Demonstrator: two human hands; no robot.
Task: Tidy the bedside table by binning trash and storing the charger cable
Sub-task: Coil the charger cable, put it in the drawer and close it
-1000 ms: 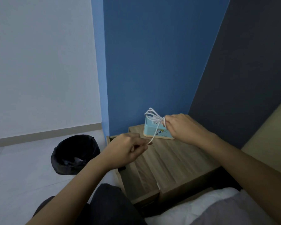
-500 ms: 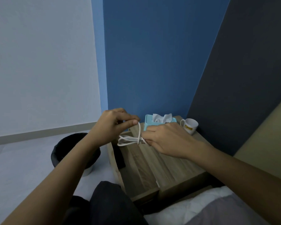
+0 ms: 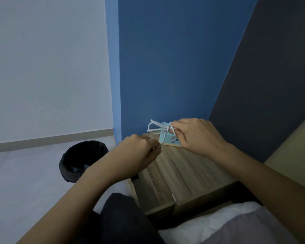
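Cable (image 3: 156,128): thin, white, gathered into a small bundle of loops, held in the air above the far left part of the table (image 3: 180,173), in front of the tissue box (image 3: 169,140).

Right hand (image 3: 195,138): fingers closed around the bundle at its waist, where a turn of cable appears to be wrapped across the loops. The loops fan out to the left of the grip, free and unsupported.

Left hand (image 3: 141,152): fingers pinched together on the loose tail, which runs down from the bundle to the fingertips. The strand looks fairly taut between the two hands.

Handling, judged: very light, limp, no stiffness to speak of; the loops are expected to spring apart if the waist is released before the tail is secured. The smooth jacket is probably slippery, so a pinch rather than an open-palm hold is advised. The best hold is at the wrapped waist, where all strands are caught at once; a single loop should not be taken, as the bundle would be pulled apart. Sharp kinks near the plug ends are to be avoided; the plugs themselves cannot be made out here.

Bin (image 3: 83,161): dark, on the floor left of the table, something pale inside it.

Storage place for the cable: cannot be identified.
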